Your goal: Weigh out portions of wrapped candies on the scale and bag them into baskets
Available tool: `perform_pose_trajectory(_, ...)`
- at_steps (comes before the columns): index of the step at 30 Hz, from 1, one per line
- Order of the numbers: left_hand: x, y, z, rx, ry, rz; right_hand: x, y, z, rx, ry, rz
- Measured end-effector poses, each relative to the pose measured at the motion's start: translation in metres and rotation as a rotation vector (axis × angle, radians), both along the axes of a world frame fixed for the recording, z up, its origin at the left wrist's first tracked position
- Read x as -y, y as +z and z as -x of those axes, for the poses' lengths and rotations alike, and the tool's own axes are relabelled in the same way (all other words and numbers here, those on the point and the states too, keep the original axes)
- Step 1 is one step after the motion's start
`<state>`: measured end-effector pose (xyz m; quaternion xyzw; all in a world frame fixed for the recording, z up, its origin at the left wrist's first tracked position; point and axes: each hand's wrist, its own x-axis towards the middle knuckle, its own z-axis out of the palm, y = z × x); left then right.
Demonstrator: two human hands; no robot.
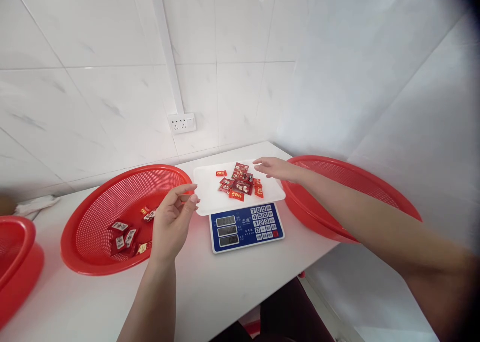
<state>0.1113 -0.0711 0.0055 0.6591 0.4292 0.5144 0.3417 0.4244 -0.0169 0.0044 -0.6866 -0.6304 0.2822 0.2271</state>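
A white tray (205,202) rests on top of a blue and white digital scale (245,228). Several small red packets (242,184) are gathered on the tray, and one small packet (221,173) lies apart from them near the back. My left hand (174,222) is at the tray's left edge, thumb and fingers apart; whether the fingertips touch the rim is unclear. Over the right rear part of the tray is my right hand (277,168), its fingers stretched out toward the packets and nothing in them.
To the left, a red mesh basket (93,207) contains several wrapped packets (123,237). Another red basket (307,202) stands right of the scale, partly behind my forearm. A third red basket (22,262) is at the far left. The white table (202,287) meets a tiled wall with a socket (182,123).
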Motion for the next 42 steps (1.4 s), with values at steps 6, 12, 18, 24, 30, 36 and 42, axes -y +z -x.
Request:
perform_pose_trajectory(6, 0.001, 0.0, -0.002, -0.014, 0.0, 0.0, 0.008, 0.0, -0.005, 0.012, 0.012, 0.029)
perform_pose_trajectory(12, 0.0, -0.002, -0.002, -0.02, -0.013, 0.005, 0.016, 0.003, -0.004, 0.054, 0.049, 0.047)
perform_pose_trajectory(18, -0.001, -0.003, -0.002, -0.012, -0.021, 0.026, 0.021, 0.007, -0.006, 0.054, 0.059, 0.067)
perform_pose_trajectory(24, -0.001, -0.004, -0.002, -0.014, -0.026, 0.033, 0.021, 0.006, -0.002, 0.055, 0.077, 0.071)
perform_pose_trajectory(30, -0.001, -0.004, -0.001, -0.031, -0.014, 0.038, 0.017, -0.004, -0.002, 0.229, 0.18, 0.014)
perform_pose_trajectory(36, -0.003, -0.004, -0.002, -0.007, -0.025, 0.021, 0.016, -0.014, 0.023, 0.311, 0.246, -0.053)
perform_pose_trajectory(42, -0.003, -0.004, -0.001, -0.002, -0.033, 0.019, 0.016, -0.027, 0.063, 0.447, 0.323, -0.178)
